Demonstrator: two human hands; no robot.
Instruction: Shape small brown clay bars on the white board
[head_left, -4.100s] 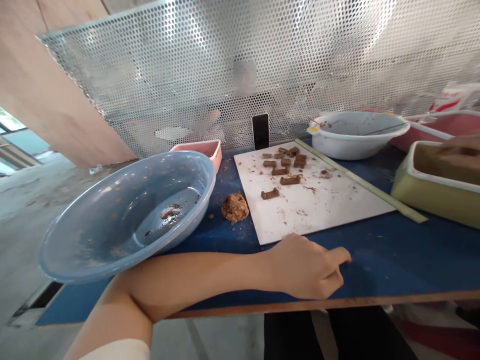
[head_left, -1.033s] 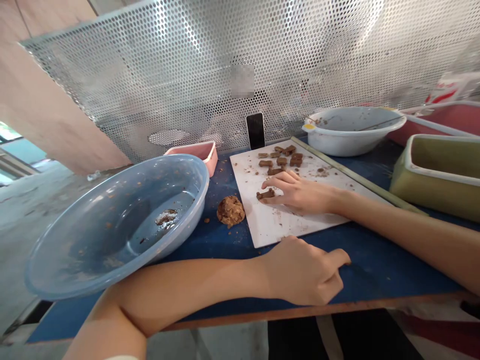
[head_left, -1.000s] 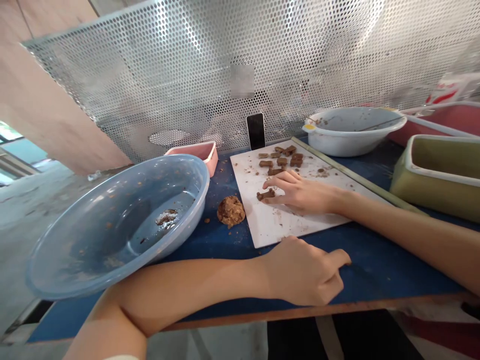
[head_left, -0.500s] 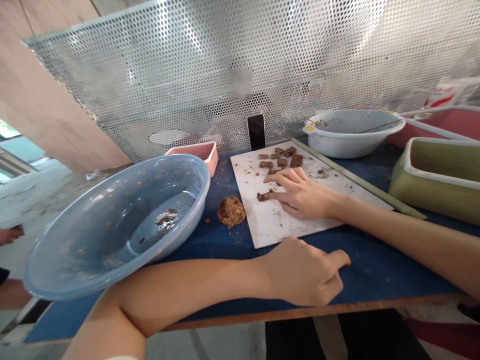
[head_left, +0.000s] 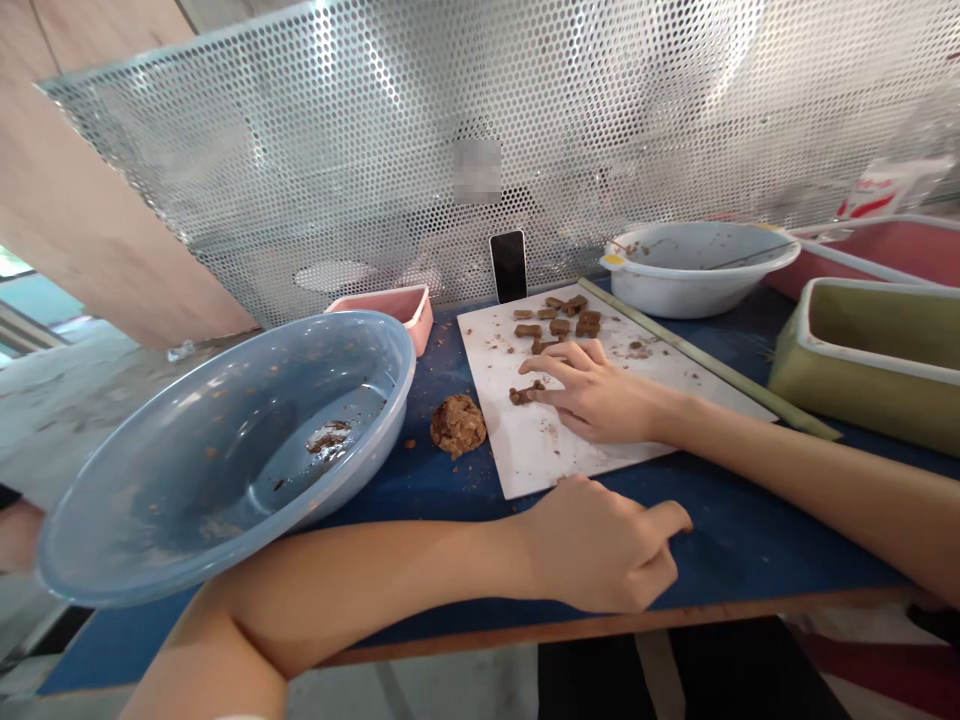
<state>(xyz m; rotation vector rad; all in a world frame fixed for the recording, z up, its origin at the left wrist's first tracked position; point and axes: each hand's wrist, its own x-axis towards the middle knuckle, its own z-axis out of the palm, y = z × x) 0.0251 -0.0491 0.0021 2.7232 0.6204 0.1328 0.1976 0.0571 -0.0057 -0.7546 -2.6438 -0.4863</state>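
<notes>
Pressure should be light and even on the bone-shaped brown piece (head_left: 518, 395) on the white board (head_left: 517, 462), where the right hand (head_left: 604, 398), fingers part-bent, touches it, any pinch hard to confirm, while the left hand (head_left: 604, 545) rests loosely closed on the blue table (head_left: 742, 548).

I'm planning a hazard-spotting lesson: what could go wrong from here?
The right hand has a finger at a small brown piece; pressing hard might dent it. The left forearm lies close to the blue basin, so an elbow shift could nudge it. The phone stands on end behind the white board and might topple if bumped.
</notes>
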